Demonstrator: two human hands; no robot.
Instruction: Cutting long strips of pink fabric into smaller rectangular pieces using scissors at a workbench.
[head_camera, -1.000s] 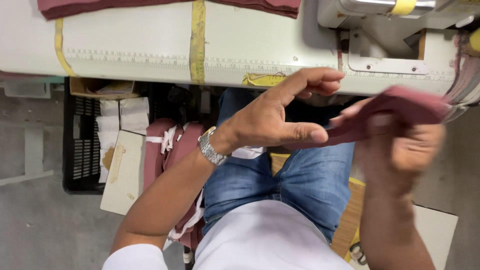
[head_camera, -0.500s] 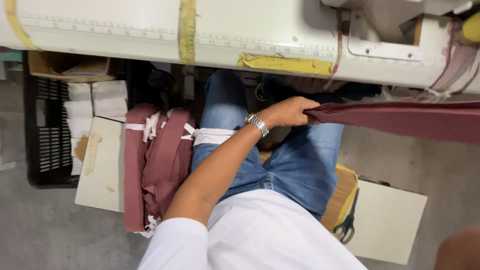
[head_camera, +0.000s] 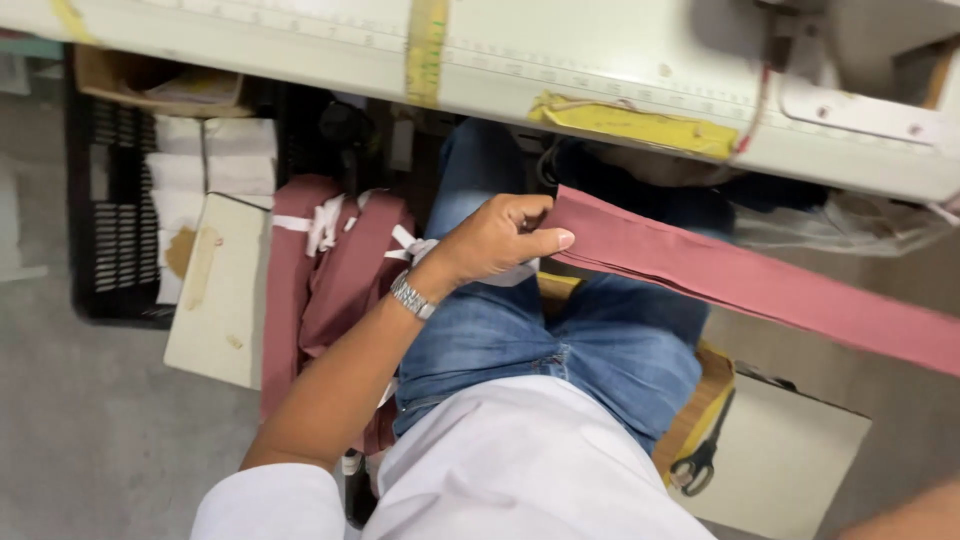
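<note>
Left hand (head_camera: 497, 238): closed on the end of the red cloth strip, thumb on top, over the lap
Right hand: out of the picture; only a bit of arm at the bottom right corner, so cannot tell how it is
Red cloth strip (head_camera: 740, 282): long and flat, pulled straight from the left hand down to the right edge, just under the table
Watch (head_camera: 412, 297): silver, on the left wrist
Table (head_camera: 300, 45): white, along the top, with yellow tape
Red cloth pile (head_camera: 335, 270): tied with white bands, beside the left leg
Scissors (head_camera: 700, 458): on the seat edge by the right leg
Black crate (head_camera: 110, 180): on the floor, far left
</note>
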